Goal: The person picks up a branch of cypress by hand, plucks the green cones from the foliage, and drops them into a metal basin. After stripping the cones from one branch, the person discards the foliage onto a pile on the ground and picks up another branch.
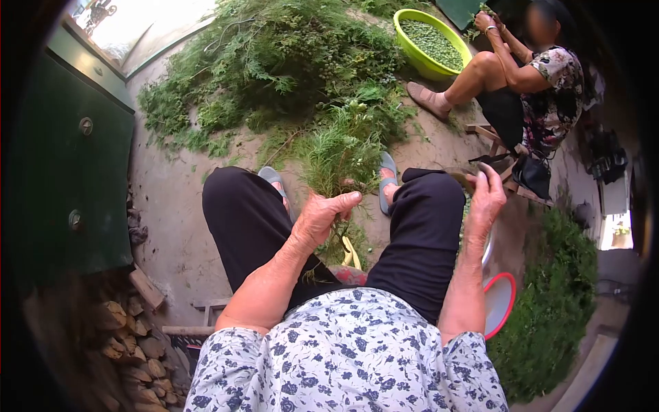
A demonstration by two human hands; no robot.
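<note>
A leafy green branch stands up between my knees, and my left hand is closed round its lower stem. My right hand is raised over my right knee, apart from the branch, with its fingers bent upward. Whether anything lies between those fingers is too small to tell. Below the right hand, a pale container is mostly hidden by my forearm and knee. Something yellow shows between my thighs, under my left hand.
Beyond my feet lies a large heap of green branches. A lime basin of small green pieces stands near a seated person holding a sprig. More greenery and a red-rimmed basin are at right, firewood at lower left.
</note>
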